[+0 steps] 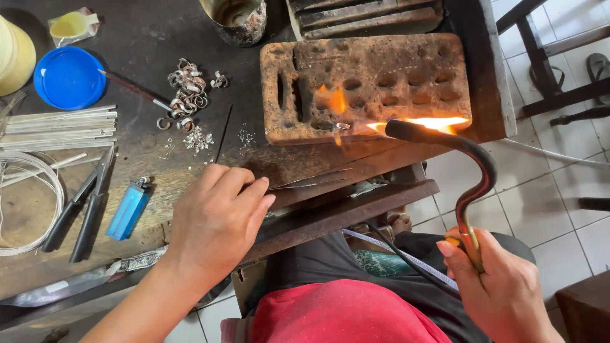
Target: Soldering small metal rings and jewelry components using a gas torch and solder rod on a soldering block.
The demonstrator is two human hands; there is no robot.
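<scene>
Dark, scarred bench (159,38) under us, tiled floor to the right.

Our right hand (502,286) has its fingers wrapped tight on the torch (473,184) at the lower end of its curved neck; a hose (406,260) runs off across the lap. We judge the torch stiff and light enough for one hand, but the nozzle end is hot, so the grip belongs low, where it is now. Flame (432,122) runs left from the nozzle along the front edge of the brick (365,86).

Our left hand (216,219) rests knuckles up on the bench edge, fingers curled together and pinched on a thin wire (311,181) that points toward the brick. The wire looks springy and slight; held at the far end it will waver.

On the brick, just beside the flame, sits a small ring (343,126). Tiny, light, now hot: we judge it a job for tweezers, not fingers. The brick itself is pitted with holes, crumbly-looking, glowing orange in one pocket.

Further out, left of the brick:
- heap of rings (187,92) and loose silver scraps
- brush (130,86) lying slantwise
- blue lid (68,77)
- bundle of strips (57,127), coil of wire below it
- pliers (82,209)
- lighter (128,209), near our left hand and well apart from the flame

Nothing stands between torch and ring; the heap lies clear of the flame's line.
</scene>
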